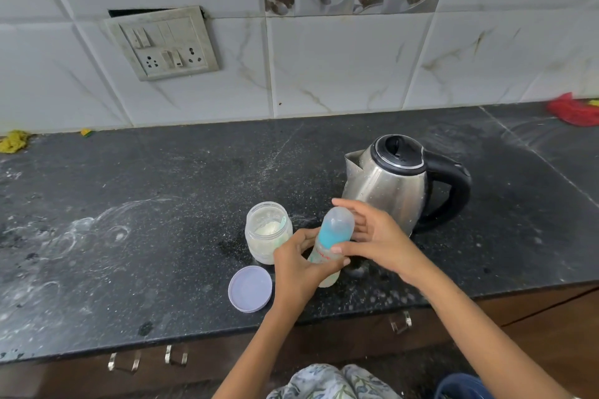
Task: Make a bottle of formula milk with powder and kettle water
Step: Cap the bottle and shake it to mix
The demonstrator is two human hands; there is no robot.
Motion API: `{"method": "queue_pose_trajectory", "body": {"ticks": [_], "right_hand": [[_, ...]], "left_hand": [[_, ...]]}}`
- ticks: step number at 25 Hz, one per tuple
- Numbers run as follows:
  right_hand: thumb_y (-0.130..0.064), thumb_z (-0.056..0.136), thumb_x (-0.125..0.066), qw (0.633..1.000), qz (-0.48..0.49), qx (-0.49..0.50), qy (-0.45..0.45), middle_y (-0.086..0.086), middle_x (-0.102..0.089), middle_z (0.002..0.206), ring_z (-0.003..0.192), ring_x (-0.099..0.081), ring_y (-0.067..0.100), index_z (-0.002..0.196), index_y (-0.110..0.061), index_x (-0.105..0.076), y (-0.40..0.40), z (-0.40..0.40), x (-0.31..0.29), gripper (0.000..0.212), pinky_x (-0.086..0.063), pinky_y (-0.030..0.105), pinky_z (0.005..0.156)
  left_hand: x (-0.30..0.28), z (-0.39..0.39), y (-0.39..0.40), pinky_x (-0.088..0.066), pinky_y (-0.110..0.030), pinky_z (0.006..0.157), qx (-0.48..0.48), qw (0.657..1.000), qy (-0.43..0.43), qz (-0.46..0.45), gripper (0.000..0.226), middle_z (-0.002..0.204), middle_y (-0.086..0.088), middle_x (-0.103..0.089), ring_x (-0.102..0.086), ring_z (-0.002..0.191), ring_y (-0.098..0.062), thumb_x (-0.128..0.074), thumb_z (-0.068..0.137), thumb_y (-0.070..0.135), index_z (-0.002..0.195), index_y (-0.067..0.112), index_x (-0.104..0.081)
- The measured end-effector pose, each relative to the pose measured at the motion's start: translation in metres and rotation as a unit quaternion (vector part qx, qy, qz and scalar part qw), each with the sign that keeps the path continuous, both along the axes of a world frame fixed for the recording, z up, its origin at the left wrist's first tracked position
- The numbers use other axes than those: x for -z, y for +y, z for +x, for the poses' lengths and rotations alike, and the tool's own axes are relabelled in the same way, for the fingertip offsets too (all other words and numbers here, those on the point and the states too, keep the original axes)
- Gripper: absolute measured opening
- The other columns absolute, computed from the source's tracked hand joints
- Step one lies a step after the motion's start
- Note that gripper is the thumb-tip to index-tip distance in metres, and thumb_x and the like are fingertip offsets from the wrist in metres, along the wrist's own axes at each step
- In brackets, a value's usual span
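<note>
A baby bottle [330,238] with a blue collar and a clear cap stands tilted on the black counter, pale liquid in its lower part. My left hand [296,266] grips its body from the left. My right hand [372,236] wraps around the cap and collar, thumb in front and fingers behind. To the left stands an open clear jar of white powder [267,232] with a scoop inside. Its lilac lid [250,288] lies flat in front of it. A steel kettle [393,181] with a black lid and handle stands just behind my right hand.
The black counter [162,204] shows white powder smears at the left. A switch and socket plate [165,42] is on the tiled wall. A yellow cloth [13,141] lies far left, a red cloth [575,108] far right. Drawer handles [124,361] sit below the counter edge.
</note>
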State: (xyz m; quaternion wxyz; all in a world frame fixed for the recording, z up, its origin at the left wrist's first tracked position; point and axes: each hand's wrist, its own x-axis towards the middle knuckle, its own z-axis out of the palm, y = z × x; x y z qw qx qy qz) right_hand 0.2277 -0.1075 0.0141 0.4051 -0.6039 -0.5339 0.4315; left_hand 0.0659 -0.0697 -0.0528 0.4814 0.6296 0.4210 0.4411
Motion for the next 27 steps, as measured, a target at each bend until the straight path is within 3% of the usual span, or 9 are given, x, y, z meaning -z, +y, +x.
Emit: {"method": "queue_pose_trajectory", "body": {"ticks": [3, 5, 7, 9, 12, 17, 19, 23, 27], "right_hand": [[-0.051, 0.051, -0.089, 0.985, 0.044, 0.101, -0.132, -0.012, -0.071, 0.088, 0.082, -0.069, 0.005, 0.095, -0.03, -0.063, 0.003, -0.009, -0.022, 0.056, -0.058, 0.02, 0.069], [-0.067, 0.047, -0.082, 0.969, 0.073, 0.153, -0.181, -0.014, -0.069, 0.085, 0.078, -0.066, 0.0, 0.095, -0.029, -0.059, 0.002, -0.016, -0.032, 0.065, -0.054, 0.016, 0.062], [-0.051, 0.056, -0.087, 0.996, 0.047, 0.06, -0.051, -0.013, -0.07, 0.107, 0.101, -0.065, -0.001, 0.115, -0.029, -0.057, 0.0, -0.007, -0.039, 0.071, -0.053, 0.011, 0.072], [-0.02, 0.07, -0.087, 0.994, 0.014, -0.044, 0.102, -0.005, -0.068, 0.124, 0.115, -0.064, 0.01, 0.13, -0.025, -0.053, -0.004, 0.005, -0.05, 0.07, -0.055, 0.018, 0.083], [-0.007, 0.073, -0.081, 0.996, 0.066, -0.02, 0.059, -0.002, -0.071, 0.118, 0.113, -0.065, 0.012, 0.122, -0.021, -0.059, -0.005, 0.002, -0.052, 0.056, -0.052, 0.022, 0.094], [-0.023, 0.067, -0.083, 0.988, 0.111, 0.06, 0.093, -0.007, -0.069, 0.119, 0.112, -0.064, 0.004, 0.121, -0.024, -0.059, -0.01, -0.012, -0.041, 0.058, -0.051, 0.019, 0.094], [-0.029, 0.069, -0.079, 0.985, 0.068, 0.034, 0.157, -0.004, -0.068, 0.124, 0.116, -0.063, 0.007, 0.125, -0.023, -0.058, -0.017, -0.001, -0.041, 0.06, -0.052, 0.019, 0.093], [-0.018, 0.082, -0.077, 0.983, -0.006, -0.071, 0.167, 0.004, -0.069, 0.123, 0.119, -0.063, 0.019, 0.127, -0.015, -0.057, -0.022, 0.008, -0.036, 0.05, -0.053, 0.023, 0.092], [-0.036, 0.065, -0.088, 0.967, 0.005, -0.046, 0.251, 0.008, -0.071, 0.119, 0.115, -0.066, 0.022, 0.131, -0.013, -0.051, -0.013, -0.004, -0.031, 0.079, -0.055, 0.027, 0.088]], "left_hand": [[-0.03, 0.007, -0.001, -0.054, -0.017, 0.076, 0.006, 1.0, -0.02, 0.008, 0.052, 0.088, 0.012, -0.075, -0.07, 0.086, -0.004, -0.093, 0.047, 0.032, 0.093, 0.026, -0.071], [-0.045, 0.01, -0.003, -0.056, -0.023, 0.074, 0.01, 0.999, -0.04, 0.003, 0.048, 0.086, 0.009, -0.076, -0.071, 0.084, -0.008, -0.09, 0.047, 0.031, 0.091, 0.024, -0.072], [-0.056, 0.008, -0.001, -0.057, -0.028, 0.075, 0.007, 0.998, -0.065, -0.016, 0.05, 0.087, 0.005, -0.076, -0.072, 0.085, -0.011, -0.089, 0.047, 0.027, 0.093, 0.02, -0.073], [-0.063, 0.004, 0.001, -0.057, -0.03, 0.079, 0.01, 0.997, -0.073, -0.023, 0.056, 0.089, 0.003, -0.076, -0.072, 0.087, -0.011, -0.091, 0.046, 0.028, 0.097, 0.016, -0.073], [-0.071, 0.003, -0.002, -0.057, -0.028, 0.079, 0.007, 0.997, -0.074, -0.012, 0.056, 0.09, 0.005, -0.076, -0.072, 0.087, -0.01, -0.091, 0.047, 0.029, 0.098, 0.018, -0.073], [-0.082, 0.003, -0.006, -0.057, -0.024, 0.076, 0.002, 0.997, -0.072, 0.007, 0.049, 0.091, 0.006, -0.076, -0.071, 0.087, -0.007, -0.091, 0.056, 0.017, 0.101, 0.016, -0.071], [-0.09, -0.003, -0.001, -0.057, -0.023, 0.075, 0.043, 0.993, -0.109, -0.033, 0.049, 0.094, 0.003, -0.076, -0.072, 0.09, -0.011, -0.089, 0.058, 0.022, 0.103, 0.015, -0.07], [-0.102, -0.012, 0.003, -0.055, -0.021, 0.076, 0.131, 0.977, -0.151, -0.07, 0.039, 0.099, -0.004, -0.075, -0.071, 0.095, -0.018, -0.076, 0.072, 0.028, 0.107, 0.012, -0.07], [-0.112, -0.012, 0.005, -0.054, -0.023, 0.081, 0.201, 0.968, -0.13, -0.068, 0.035, 0.106, -0.007, -0.073, -0.069, 0.102, -0.021, -0.07, 0.083, 0.027, 0.114, 0.012, -0.066]]}}
